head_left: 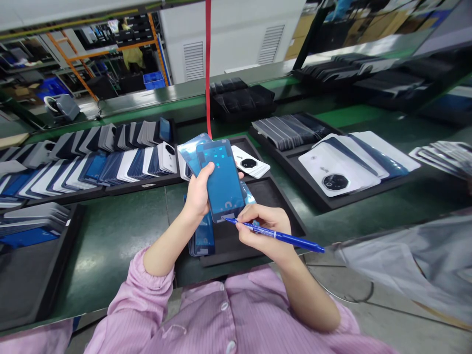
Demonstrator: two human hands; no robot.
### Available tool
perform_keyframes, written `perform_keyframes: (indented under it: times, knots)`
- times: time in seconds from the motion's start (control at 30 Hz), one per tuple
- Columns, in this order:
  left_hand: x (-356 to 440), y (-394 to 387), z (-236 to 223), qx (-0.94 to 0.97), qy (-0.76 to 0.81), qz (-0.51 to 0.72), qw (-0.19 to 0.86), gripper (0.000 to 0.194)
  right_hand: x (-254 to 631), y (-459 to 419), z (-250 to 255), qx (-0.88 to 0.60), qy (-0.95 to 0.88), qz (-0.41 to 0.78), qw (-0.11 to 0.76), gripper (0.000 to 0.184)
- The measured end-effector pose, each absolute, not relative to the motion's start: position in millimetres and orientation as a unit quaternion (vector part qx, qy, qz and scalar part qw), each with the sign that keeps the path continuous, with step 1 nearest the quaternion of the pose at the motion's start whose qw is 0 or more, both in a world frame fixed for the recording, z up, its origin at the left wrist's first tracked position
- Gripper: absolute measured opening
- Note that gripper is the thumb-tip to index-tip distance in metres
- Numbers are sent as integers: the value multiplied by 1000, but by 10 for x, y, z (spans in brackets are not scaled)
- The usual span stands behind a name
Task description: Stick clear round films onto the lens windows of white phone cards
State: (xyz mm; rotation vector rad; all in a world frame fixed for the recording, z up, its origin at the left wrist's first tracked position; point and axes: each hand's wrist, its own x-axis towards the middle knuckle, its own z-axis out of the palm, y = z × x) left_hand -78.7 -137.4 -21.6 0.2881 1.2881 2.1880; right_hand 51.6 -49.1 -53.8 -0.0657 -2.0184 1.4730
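Observation:
My left hand (199, 191) is closed round a blue phone back cover (224, 182), with the thumb on its face and fingertips showing at the far edge. A small pale label sits at the cover's lower end. My right hand (266, 227) grips a blue marker pen (291, 239), whose tip is at that label; whether it touches I cannot tell. Beneath both hands lies a black tray (236, 248). White covers (254, 169) with a dark camera ring rest at its far end, and more blue covers (203, 235) stand along its left side, partly hidden.
Long rows of white, blue and grey covers (132, 164) stand to the left. Another black tray (324, 199) at the right bears fanned white covers (332, 169). A red strap (208, 69) hangs down beyond my hands. Wrapped black stacks (239, 98) sit farther back.

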Motion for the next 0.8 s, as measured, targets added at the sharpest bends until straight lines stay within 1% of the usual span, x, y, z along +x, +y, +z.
perform_keyframes:
  times: [0.1,0.17,0.23,0.3,0.37,0.47,0.57,0.63,0.73,0.8]
  knots:
    - [-791,-1368,-211,95,476,827,285,39,525,-443,-552,-18,-723,608,327,12]
    - [-792,-1366,-208,90,464,834,285,39,522,-391,-558,-45,-665,651,364,5]
    - [-784,-1364,-213,90,456,836,291,39,505,-339,-566,-93,-629,655,407,16]
    - [-761,-1356,-237,88,459,833,296,41,470,-300,-583,-137,-637,626,429,26]
    - [-719,-1338,-284,76,478,828,281,42,424,-277,-614,-160,-657,610,414,29]
    - [-647,-1296,-378,85,514,812,264,44,362,-241,-675,-177,-666,631,356,40]
    - [-626,-1257,-451,133,517,797,283,48,347,-141,-728,-189,-665,650,315,38]
    - [-669,-1244,-457,132,514,805,265,47,379,-20,-756,-194,-662,653,311,37]
    - [-806,-1269,-388,111,499,829,225,40,470,216,-818,-216,-654,646,329,37]
    - [-912,-1319,-308,115,482,841,219,41,527,364,-887,-230,-661,638,322,40]
